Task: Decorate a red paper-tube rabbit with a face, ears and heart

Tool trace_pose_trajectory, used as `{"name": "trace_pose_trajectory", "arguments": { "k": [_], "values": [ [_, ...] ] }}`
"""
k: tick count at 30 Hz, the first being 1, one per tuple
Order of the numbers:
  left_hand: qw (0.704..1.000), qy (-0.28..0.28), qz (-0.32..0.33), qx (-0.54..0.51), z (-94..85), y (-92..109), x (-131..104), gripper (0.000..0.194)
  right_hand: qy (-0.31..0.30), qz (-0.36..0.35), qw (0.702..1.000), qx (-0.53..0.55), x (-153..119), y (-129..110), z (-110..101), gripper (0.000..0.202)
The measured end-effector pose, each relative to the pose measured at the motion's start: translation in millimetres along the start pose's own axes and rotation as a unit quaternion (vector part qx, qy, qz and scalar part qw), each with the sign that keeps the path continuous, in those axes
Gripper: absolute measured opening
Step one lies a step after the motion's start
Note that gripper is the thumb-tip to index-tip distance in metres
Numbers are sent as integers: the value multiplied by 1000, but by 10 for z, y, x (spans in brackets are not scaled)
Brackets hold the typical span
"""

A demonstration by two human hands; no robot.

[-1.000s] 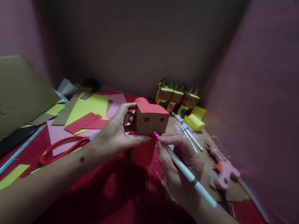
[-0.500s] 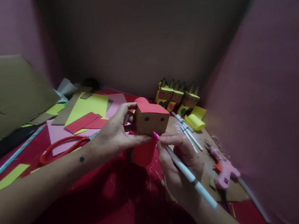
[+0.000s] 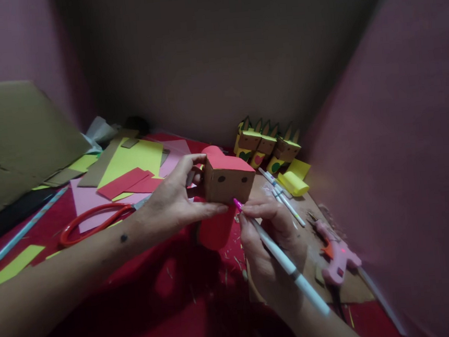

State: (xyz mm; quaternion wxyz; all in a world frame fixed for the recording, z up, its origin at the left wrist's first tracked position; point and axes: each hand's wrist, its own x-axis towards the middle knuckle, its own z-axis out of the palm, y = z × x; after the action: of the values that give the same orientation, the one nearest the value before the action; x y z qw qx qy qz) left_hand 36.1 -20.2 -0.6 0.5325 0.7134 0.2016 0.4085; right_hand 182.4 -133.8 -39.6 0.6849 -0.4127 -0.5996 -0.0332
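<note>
My left hand (image 3: 180,196) is closed around the left side of a cardboard figure's box head (image 3: 230,186), thumb along the lower edge. The head has a red paper top and two dark dots on its front. Below it, a red paper cylinder (image 3: 216,229) forms the body. My right hand (image 3: 271,232) grips a white felt-tip pen (image 3: 281,258) with a pink tip end. That end is at the lower edge of the head's front face; whether it touches cannot be made out.
Red-handled scissors (image 3: 95,219) lie left among coloured paper sheets (image 3: 133,161). Several similar figures (image 3: 265,146) stand at the back right, near more pens (image 3: 290,204) and a yellow paper roll (image 3: 294,182). A pink glue gun (image 3: 338,258) rests on cardboard at the right.
The pen tip has shifted slightly right along the lower edge of the head, together with my right hand. My left hand and the figure have barely moved.
</note>
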Motion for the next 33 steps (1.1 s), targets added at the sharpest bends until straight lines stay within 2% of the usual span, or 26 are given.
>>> {"name": "trace_pose_trajectory", "arguments": {
  "k": [9,15,25,33],
  "values": [
    [1000,4,0,10,6,6,7,76,-19,-15,1000,0,24,-33,-12,26],
    [1000,3,-2,5,8,3,5,75,-17,2,1000,-4,19,-28,-7,23],
    [1000,-1,-16,0,19,-7,-13,79,-13,-35,999,-24,59,-121,24,24],
    [1000,2,-10,6,28,0,-2,79,-34,-16,999,-8,36,-110,4,26]
  ]
}}
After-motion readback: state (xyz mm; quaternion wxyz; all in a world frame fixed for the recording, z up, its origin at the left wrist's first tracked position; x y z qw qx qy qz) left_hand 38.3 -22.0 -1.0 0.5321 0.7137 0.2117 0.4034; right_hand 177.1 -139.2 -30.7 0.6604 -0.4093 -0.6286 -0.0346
